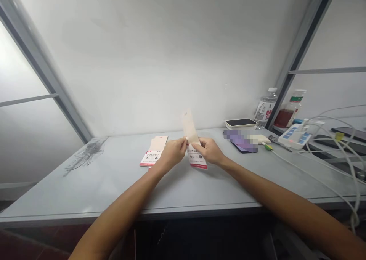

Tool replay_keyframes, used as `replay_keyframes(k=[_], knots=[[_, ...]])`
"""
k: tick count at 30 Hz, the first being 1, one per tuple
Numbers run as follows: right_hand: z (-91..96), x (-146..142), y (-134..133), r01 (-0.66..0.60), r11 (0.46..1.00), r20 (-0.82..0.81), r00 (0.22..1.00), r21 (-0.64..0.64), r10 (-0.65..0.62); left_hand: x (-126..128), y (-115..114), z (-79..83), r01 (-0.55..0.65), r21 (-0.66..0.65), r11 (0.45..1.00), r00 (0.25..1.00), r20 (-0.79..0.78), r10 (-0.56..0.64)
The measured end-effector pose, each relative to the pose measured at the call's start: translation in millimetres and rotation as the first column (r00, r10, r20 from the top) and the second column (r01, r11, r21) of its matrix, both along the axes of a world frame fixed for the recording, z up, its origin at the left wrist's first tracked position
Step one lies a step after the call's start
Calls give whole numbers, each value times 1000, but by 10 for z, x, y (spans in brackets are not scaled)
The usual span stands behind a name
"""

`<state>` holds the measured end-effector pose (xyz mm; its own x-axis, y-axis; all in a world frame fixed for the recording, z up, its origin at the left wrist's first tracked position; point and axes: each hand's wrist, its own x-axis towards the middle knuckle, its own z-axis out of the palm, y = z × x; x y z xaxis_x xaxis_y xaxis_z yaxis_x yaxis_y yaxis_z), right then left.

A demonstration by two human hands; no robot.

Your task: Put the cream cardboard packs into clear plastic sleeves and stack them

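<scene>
Nearly shut, left grip (173,153) and right grip (207,151) pinch a paper strip (188,128).

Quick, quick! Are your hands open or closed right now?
Left hand: closed, pinching a pale paper strip.
Right hand: closed, pinching the same strip.

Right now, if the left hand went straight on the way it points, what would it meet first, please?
Probably the pale strip it pinches, then the right hand beyond; depth is unclear here.
</scene>
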<state>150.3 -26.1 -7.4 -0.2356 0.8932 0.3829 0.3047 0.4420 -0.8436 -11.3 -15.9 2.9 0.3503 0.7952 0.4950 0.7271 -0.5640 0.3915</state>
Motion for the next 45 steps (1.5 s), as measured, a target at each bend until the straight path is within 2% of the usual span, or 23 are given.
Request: replay_keyframes(k=[7, 11, 14, 17, 21, 23, 27, 32, 36, 41, 45], knots=[[-9, -4, -34, 16, 997, 52, 998, 76, -20, 13, 2, 3, -65, -27, 998, 997, 45, 66], [-21, -32, -85, -11, 995, 32, 999, 99, 7, -21, 24, 43, -117, -90, 989, 976, 172, 131], [6, -72, -136, -10, 993, -17, 1000, 120, 12, -65, 35, 88, -90, -155, 984, 953, 275, 131], [49, -88, -139, 3, 996, -139, 990, 88, 9, -92, 37, 114, -44, -169, 985, 909, 401, 109], [67, -59, -78, 4, 999, -294, 956, -48, -17, -112, 58, 104, -38, -125, 991, 848, 521, 98], [63, -44, -50, -31, 992, -363, 932, -121, -15, -128, 76, 93, -9, -130, 991, 836, 542, 79], [55, -38, -12, -112, 972, -488, 873, -207, -3, -152, 99, 88, 120, -230, 966, 833, 552, 28], [19, -19, 58, -235, 951, -557, 826, -200, 87, -129, 95, 108, 295, -304, 906, 779, 626, -43], [10, 20, 76, -254, 955, -515, 845, -153, 142, -108, 102, 107, 401, -319, 859, 726, 683, -85], [34, 57, 62, -177, 964, -382, 920, -200, 90, -105, 118, 81, 404, -292, 867, 715, 692, -100], [16, 73, 102, -130, 974, -262, 962, -187, 78, -95, 127, 66, 438, -342, 831, 708, 702, -84]])
